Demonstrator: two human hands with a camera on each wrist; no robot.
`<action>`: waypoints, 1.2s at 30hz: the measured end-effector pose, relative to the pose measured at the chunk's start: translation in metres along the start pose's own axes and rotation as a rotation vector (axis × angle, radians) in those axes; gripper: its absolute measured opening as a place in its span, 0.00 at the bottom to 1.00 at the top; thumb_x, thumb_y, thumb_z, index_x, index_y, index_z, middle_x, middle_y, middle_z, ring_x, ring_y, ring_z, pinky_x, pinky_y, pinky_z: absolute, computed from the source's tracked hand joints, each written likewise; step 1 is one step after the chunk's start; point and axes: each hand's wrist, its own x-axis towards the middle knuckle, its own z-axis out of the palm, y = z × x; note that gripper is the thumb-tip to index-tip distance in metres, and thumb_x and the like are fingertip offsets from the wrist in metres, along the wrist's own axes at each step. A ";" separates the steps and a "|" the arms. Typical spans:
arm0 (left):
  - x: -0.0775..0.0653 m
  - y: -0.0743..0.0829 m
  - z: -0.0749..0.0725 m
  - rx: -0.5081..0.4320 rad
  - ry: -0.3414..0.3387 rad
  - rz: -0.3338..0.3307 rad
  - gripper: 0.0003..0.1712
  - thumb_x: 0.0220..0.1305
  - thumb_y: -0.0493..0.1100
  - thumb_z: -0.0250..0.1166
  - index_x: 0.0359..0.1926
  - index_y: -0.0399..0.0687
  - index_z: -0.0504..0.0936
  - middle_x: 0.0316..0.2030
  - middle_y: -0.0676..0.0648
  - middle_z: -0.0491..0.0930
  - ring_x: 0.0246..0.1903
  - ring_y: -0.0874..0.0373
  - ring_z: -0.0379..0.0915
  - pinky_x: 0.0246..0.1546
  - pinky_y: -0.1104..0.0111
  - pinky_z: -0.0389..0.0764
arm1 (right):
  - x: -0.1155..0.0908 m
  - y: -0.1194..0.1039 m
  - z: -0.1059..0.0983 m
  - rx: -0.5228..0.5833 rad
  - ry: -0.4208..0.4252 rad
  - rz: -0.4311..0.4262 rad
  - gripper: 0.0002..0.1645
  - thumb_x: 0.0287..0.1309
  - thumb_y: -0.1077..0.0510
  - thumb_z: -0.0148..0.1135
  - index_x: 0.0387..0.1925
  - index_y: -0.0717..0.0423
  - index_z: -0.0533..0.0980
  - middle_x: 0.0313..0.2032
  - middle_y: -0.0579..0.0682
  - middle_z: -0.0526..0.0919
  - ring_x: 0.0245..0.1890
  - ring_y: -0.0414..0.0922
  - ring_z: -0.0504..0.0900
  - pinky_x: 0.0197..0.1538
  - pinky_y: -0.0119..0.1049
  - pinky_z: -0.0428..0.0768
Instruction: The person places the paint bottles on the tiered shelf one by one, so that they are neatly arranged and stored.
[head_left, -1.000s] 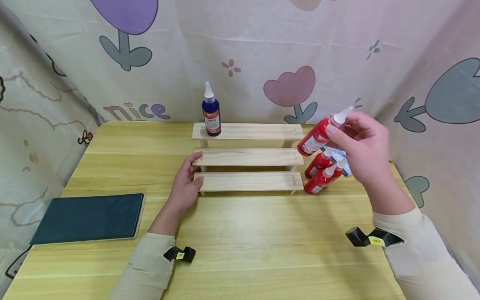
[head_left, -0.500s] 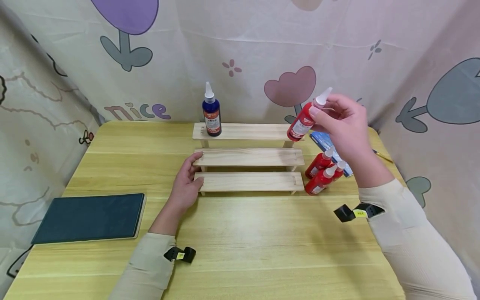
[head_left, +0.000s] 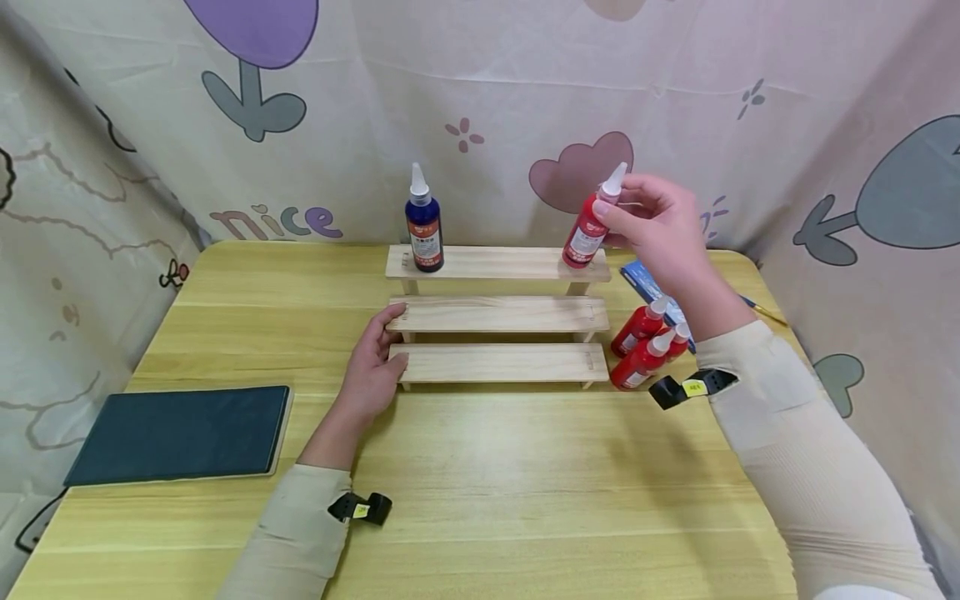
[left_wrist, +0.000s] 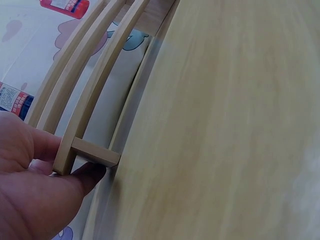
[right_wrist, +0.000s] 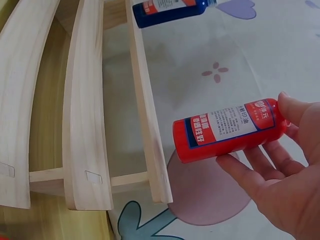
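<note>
A three-step wooden rack [head_left: 498, 364] stands on the table, and my left hand [head_left: 371, 371] grips its left end at the lower two steps. In the left wrist view the thumb and fingers [left_wrist: 46, 145] lie around the end of the lowest slat. My right hand [head_left: 663, 229] pinches a red bottle [head_left: 584, 237] with a white pointed cap near its neck. That bottle leans slightly over the right end of the top step; the right wrist view shows a gap between its base and the slat [right_wrist: 150, 130]. A dark blue bottle [head_left: 425, 233] stands upright at the top step's left end.
Several red bottles [head_left: 638, 361] stand together on the table right of the rack. Behind them lie a blue flat packet [head_left: 649, 286] and a thin brush-like stick [head_left: 767, 312]. A dark green notebook [head_left: 180, 435] lies at the left. A patterned cloth [head_left: 465, 75] hangs behind the table.
My right hand has carried the red bottle leftward, from beside the rack to above the top step's right end, and turned it more upright. The left hand has stayed on the rack.
</note>
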 end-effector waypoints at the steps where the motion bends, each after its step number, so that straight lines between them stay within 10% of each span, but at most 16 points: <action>1: 0.000 0.000 0.000 -0.002 -0.001 -0.001 0.42 0.63 0.17 0.47 0.73 0.51 0.62 0.61 0.36 0.73 0.64 0.41 0.63 0.53 0.65 0.71 | 0.001 0.001 0.000 -0.015 -0.004 0.003 0.20 0.60 0.55 0.71 0.54 0.51 0.82 0.53 0.56 0.79 0.51 0.51 0.78 0.46 0.39 0.82; 36: -0.001 0.005 0.000 -0.021 -0.001 -0.001 0.41 0.63 0.16 0.47 0.73 0.49 0.62 0.59 0.35 0.73 0.63 0.40 0.63 0.49 0.69 0.72 | 0.010 0.008 -0.004 -0.178 -0.084 0.041 0.26 0.64 0.50 0.67 0.62 0.48 0.77 0.57 0.53 0.77 0.54 0.50 0.76 0.53 0.39 0.78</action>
